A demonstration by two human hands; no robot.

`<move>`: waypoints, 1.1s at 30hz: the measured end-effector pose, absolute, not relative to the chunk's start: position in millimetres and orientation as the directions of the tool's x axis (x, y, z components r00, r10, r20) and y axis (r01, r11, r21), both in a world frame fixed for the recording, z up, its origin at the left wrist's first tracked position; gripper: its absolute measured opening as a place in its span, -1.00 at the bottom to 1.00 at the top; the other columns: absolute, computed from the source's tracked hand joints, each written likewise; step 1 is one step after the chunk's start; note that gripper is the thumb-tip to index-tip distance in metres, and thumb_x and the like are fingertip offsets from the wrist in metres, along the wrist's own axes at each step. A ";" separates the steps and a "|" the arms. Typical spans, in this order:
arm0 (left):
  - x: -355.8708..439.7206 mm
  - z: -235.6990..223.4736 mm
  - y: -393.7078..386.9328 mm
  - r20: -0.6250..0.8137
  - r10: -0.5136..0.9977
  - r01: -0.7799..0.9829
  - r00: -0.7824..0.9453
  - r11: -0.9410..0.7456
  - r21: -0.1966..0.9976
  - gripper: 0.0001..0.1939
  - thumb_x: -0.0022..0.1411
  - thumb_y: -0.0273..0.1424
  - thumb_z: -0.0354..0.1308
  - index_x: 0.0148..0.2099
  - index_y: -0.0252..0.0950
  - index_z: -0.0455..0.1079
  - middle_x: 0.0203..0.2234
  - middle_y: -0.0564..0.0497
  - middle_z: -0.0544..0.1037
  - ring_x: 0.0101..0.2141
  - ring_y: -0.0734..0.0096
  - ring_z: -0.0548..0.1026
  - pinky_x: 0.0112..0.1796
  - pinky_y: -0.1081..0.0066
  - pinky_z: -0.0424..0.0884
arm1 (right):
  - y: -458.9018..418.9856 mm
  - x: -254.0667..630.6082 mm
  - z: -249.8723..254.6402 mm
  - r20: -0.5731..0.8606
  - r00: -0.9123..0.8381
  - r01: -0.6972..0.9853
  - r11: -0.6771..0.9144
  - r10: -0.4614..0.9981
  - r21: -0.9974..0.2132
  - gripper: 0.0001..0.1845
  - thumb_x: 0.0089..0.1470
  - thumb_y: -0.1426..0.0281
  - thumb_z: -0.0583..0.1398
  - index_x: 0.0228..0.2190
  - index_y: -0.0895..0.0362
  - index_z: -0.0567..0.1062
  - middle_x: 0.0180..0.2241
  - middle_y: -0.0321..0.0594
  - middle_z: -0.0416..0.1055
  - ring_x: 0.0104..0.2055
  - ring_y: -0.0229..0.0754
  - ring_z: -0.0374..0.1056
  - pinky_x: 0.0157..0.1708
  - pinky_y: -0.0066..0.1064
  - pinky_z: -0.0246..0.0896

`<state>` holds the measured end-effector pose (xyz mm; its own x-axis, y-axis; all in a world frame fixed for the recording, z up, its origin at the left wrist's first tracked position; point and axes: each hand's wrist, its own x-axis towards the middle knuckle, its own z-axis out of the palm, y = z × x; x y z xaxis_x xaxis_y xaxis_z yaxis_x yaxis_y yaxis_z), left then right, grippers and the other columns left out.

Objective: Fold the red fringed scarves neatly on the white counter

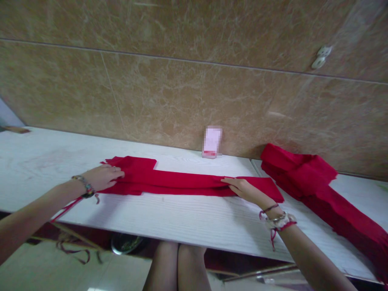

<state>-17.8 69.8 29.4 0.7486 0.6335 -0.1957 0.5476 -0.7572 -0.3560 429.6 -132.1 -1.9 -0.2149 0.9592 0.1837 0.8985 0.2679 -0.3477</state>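
A long strip of red cloth (182, 182) lies lengthwise on the white wood-grained table (182, 214), with a lengthwise crease and a wider left end. On that wider end rests my left hand (107, 176), palm down, its fingers extended over the fabric. My right hand (244, 189) lies near the cloth's right end, fingers stretched out flat along the upper layer. Neither hand visibly grips the fabric. To the right, a second piece of red cloth (303, 176) is heaped against the wall and trails toward the table's front right corner.
A phone-like object (212, 141), blurred out, leans on the tiled wall (182, 101) behind the table. A small brown item (16, 129) sits at the far left. Beneath the table edge are a metal bowl (127, 243) and a strap on the floor. A socket (321, 56) is on the wall.
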 end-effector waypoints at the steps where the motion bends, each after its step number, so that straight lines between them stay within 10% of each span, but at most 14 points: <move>1: -17.9 31.2 70.3 -0.188 0.635 0.547 0.750 -0.754 -0.364 -0.68 0.09 -0.55 -0.13 -0.15 -0.37 0.36 -0.19 -0.10 0.48 -0.12 0.34 0.35 -0.10 0.34 0.18 | -133.4 430.9 -2.0 0.189 -0.208 0.893 0.265 0.960 -0.364 -0.59 0.03 0.48 -0.05 -0.08 0.10 0.35 -0.12 -0.19 0.39 -0.11 -0.16 0.33 -0.10 -0.29 0.23; 15: 2.2 21.1 50.9 -0.081 0.605 0.503 0.792 -0.721 -0.476 -0.62 0.13 -0.49 -0.11 0.00 -0.29 0.30 -0.12 -0.13 0.43 -0.18 0.31 0.41 -0.14 0.31 0.23 | -136.1 437.9 -11.4 0.156 -0.285 0.806 0.324 0.946 -0.495 -0.63 -0.13 0.58 0.05 -0.28 0.07 0.48 -0.15 -0.24 0.42 0.01 -0.14 0.22 0.07 -0.12 -0.03; 22: 42.1 4.4 37.6 -0.167 0.515 0.468 0.841 -0.847 -0.255 -0.49 0.14 -0.61 -0.22 0.10 -0.17 0.20 0.11 0.02 0.19 0.12 0.38 0.07 0.08 0.27 -0.08 | -138.6 436.0 -6.5 0.090 -0.282 0.838 0.291 0.955 -0.461 -0.67 0.00 0.51 0.03 -0.24 -0.01 0.47 -0.08 -0.28 0.36 0.05 -0.14 0.17 0.13 0.02 -0.33; 33: 22.0 3.0 40.2 -0.168 0.478 0.480 0.862 -0.877 -0.033 -0.56 0.20 -0.35 -0.24 0.10 -0.15 0.20 0.11 0.06 0.18 0.12 0.30 0.06 0.06 0.25 0.01 | -138.4 440.3 -2.5 -0.002 -0.338 0.814 0.292 0.941 -0.502 -0.74 0.03 0.38 0.07 -0.23 -0.01 0.48 -0.02 -0.23 0.31 0.10 -0.07 0.08 0.10 0.10 -0.41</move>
<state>22.0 40.2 3.0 0.8620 0.4781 -0.1683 0.4799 -0.8767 -0.0328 440.3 -138.4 -2.5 -0.3384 0.9410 -0.0018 0.8139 0.2917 -0.5025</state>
